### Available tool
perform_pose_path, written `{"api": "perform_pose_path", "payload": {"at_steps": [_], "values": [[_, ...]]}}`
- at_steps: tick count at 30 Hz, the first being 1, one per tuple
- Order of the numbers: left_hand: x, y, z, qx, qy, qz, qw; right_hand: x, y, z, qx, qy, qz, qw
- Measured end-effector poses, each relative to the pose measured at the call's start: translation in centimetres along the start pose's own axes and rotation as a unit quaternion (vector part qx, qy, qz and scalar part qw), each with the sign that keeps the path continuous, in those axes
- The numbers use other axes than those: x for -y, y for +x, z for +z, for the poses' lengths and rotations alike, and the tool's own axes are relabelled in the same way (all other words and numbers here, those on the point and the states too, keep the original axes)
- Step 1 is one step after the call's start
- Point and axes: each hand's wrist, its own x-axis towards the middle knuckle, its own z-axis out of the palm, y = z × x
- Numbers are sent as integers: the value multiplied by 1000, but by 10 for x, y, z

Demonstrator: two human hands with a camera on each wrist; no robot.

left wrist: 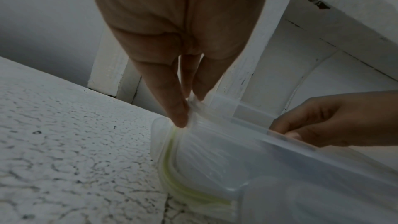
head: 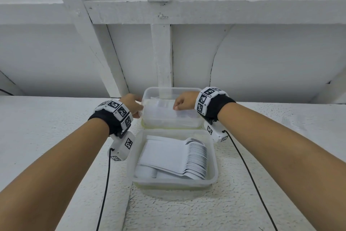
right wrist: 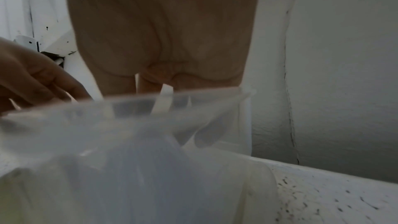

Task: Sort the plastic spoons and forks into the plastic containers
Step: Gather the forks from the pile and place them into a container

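Two clear plastic containers sit one behind the other on a white textured ledge. The near container (head: 174, 184) holds a nested row of white plastic spoons (head: 196, 155). The far container (head: 172, 89) holds pale plastic pieces too blurred to name. My left hand (head: 136, 107) pinches the far container (left wrist: 215, 159) at its left rim, fingertips (left wrist: 183, 117) pressed together there. My right hand (head: 182, 102) hovers over that container with curled fingers. They hold a white utensil handle (right wrist: 164, 100); its head is hidden, so spoon or fork is unclear.
A white wall with raised beams (head: 161, 58) rises right behind the far container. Black cables (head: 104, 193) hang from both wrist cameras along the ledge. Bare ledge (head: 46, 137) lies left and right of the containers.
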Motion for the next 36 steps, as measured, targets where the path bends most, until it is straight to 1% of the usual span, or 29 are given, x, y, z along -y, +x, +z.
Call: {"api": "perform_pose_path", "payload": {"at_steps": [4, 8, 11, 13, 16, 17, 21, 23, 26, 29, 31, 33, 36], "values": [[1, 1, 0, -3, 1, -2, 1000, 1, 1, 1, -5, 14, 12, 1000], [0, 1, 1, -10, 13, -1, 1000, 4, -2, 1, -29, 31, 48, 998], [0, -2, 2, -12, 13, -3, 1000, 6, -3, 2, -33, 44, 60, 997], [-2, -6, 2, -13, 38, 3, 999, 5, -5, 3, -45, 37, 63, 996], [-10, -17, -5, -38, 152, 36, 987, 6, -13, 0, -82, 23, 62, 994], [-15, -21, -7, -49, 172, 52, 982, 7, -19, -1, -94, 23, 57, 994], [-40, -43, -6, -94, 166, 112, 975, 7, -57, -16, -118, 33, 30, 992], [-58, -58, 2, -98, 157, 156, 970, 3, -85, -24, -117, 29, 16, 993], [-96, -84, 32, -73, 153, 229, 958, -14, -135, -29, -108, 8, 9, 994], [-134, -110, 81, -22, 138, 290, 947, -44, -187, -26, -97, -3, 28, 995], [-155, -126, 118, 19, 132, 318, 939, -66, -222, -20, -87, -12, 48, 995], [-174, -139, 155, 63, 135, 338, 929, -89, -253, -11, -90, -16, 71, 993], [-192, -152, 208, 112, 168, 356, 912, -125, -292, 7, -99, -2, 117, 988]]}}
